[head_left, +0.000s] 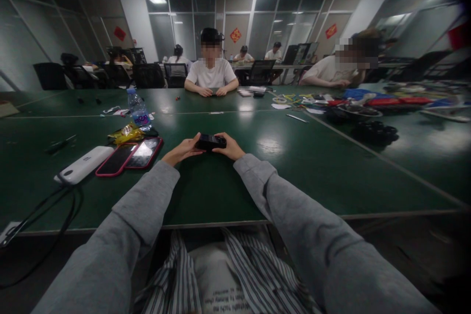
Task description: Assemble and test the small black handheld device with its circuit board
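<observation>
Both my arms in grey sleeves reach forward over a dark green table point(294, 167). My left hand point(183, 149) and my right hand point(228, 146) together grip a small black device point(210, 142), held just above the tabletop in the middle. Fingers of each hand curl round one end of it. Left of my hands lie two phones in red cases point(130, 156) side by side, and a white power bank point(84, 164) beside them.
A water bottle point(139, 109) and a yellow snack wrapper point(127, 133) sit behind the phones. Black cables point(40, 216) run off the left edge. A person in white point(211, 71) sits opposite; another leans over coloured clutter point(368, 103) at right. A striped bag point(221, 274) lies on my lap.
</observation>
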`<control>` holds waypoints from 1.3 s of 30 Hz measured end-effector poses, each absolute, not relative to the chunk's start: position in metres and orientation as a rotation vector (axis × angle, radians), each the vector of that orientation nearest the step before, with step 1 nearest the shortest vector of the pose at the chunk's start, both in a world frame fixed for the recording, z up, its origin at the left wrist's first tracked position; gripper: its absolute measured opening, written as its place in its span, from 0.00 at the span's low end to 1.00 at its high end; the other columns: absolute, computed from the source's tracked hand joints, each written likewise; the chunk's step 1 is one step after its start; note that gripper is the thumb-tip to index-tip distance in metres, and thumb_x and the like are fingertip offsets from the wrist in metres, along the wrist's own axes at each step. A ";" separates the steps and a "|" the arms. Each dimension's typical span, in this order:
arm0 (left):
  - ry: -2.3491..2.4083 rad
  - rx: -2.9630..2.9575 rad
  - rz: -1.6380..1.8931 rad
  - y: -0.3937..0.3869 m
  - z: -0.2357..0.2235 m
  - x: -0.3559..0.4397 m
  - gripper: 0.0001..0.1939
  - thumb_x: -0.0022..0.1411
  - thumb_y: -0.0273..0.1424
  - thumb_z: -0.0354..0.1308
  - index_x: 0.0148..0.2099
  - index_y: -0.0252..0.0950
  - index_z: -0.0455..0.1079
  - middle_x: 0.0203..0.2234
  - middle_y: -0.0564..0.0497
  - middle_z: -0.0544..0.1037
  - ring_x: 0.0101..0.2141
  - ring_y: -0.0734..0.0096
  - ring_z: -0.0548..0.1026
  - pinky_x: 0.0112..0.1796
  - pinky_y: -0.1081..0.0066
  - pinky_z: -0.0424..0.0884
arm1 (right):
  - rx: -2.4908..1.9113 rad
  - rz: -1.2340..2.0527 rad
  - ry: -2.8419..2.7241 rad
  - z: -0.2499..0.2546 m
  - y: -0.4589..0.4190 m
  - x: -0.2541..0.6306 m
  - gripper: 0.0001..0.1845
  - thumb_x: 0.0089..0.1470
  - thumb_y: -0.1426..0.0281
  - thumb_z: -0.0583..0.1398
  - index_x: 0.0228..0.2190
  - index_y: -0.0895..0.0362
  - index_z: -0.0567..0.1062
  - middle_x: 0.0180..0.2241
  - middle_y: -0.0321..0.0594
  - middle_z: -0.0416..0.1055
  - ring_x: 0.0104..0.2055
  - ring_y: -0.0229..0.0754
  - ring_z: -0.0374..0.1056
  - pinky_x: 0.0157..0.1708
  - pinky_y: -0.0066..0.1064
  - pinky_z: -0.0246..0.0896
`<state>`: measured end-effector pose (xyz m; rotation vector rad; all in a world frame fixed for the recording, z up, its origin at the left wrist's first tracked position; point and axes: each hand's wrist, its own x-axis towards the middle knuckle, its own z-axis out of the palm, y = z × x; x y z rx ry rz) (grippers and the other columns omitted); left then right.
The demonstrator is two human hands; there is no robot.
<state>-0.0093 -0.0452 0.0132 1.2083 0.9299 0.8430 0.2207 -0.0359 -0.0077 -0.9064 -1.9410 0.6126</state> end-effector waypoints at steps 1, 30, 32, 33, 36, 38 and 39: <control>0.932 1.257 0.832 -0.045 0.013 -0.010 0.30 0.58 0.51 0.56 0.49 0.28 0.69 0.42 0.37 0.78 0.41 0.61 0.78 0.48 0.61 0.72 | -0.897 0.650 -1.897 -0.007 -0.035 0.221 0.32 0.40 0.62 0.69 0.47 0.56 0.67 0.43 0.42 0.70 0.46 0.48 0.68 0.49 0.43 0.62; 1.166 1.960 0.894 -0.037 0.003 -0.016 0.23 0.44 0.37 0.70 0.43 0.34 0.73 0.39 0.45 0.78 0.44 0.57 0.74 0.49 0.55 0.66 | -1.319 0.217 -1.836 -0.025 -0.009 0.249 0.30 0.43 0.72 0.66 0.49 0.53 0.68 0.44 0.43 0.64 0.49 0.49 0.64 0.51 0.45 0.61; 1.162 1.964 0.892 -0.037 0.003 -0.016 0.24 0.44 0.37 0.70 0.43 0.33 0.73 0.39 0.45 0.77 0.43 0.58 0.74 0.49 0.55 0.66 | -1.303 0.217 -1.841 -0.025 -0.010 0.249 0.28 0.45 0.71 0.65 0.50 0.53 0.68 0.44 0.43 0.64 0.49 0.49 0.64 0.51 0.45 0.61; 1.161 1.963 0.891 -0.037 0.003 -0.016 0.24 0.44 0.38 0.70 0.43 0.33 0.73 0.39 0.45 0.77 0.43 0.58 0.74 0.49 0.54 0.66 | -1.296 0.217 -1.841 -0.025 -0.010 0.249 0.27 0.47 0.69 0.64 0.50 0.54 0.68 0.44 0.44 0.65 0.49 0.49 0.64 0.51 0.45 0.61; 1.158 1.948 0.890 -0.038 0.004 -0.015 0.24 0.43 0.37 0.71 0.43 0.34 0.73 0.39 0.44 0.77 0.43 0.58 0.74 0.49 0.54 0.66 | -1.283 0.211 -1.829 -0.025 -0.010 0.248 0.24 0.51 0.63 0.62 0.50 0.54 0.68 0.44 0.46 0.65 0.49 0.50 0.64 0.52 0.45 0.61; 1.154 1.933 0.892 -0.039 0.005 -0.014 0.23 0.43 0.36 0.71 0.43 0.34 0.73 0.40 0.44 0.78 0.44 0.57 0.74 0.50 0.55 0.66 | -1.286 0.202 -1.812 -0.025 -0.011 0.248 0.23 0.53 0.60 0.61 0.49 0.54 0.69 0.44 0.46 0.65 0.50 0.50 0.64 0.52 0.46 0.60; 1.151 1.925 0.894 -0.040 0.006 -0.013 0.23 0.43 0.36 0.71 0.42 0.34 0.73 0.40 0.44 0.78 0.45 0.56 0.73 0.50 0.55 0.66 | -1.291 0.195 -1.803 -0.025 -0.011 0.248 0.23 0.53 0.59 0.61 0.49 0.54 0.69 0.44 0.47 0.65 0.49 0.51 0.63 0.52 0.46 0.60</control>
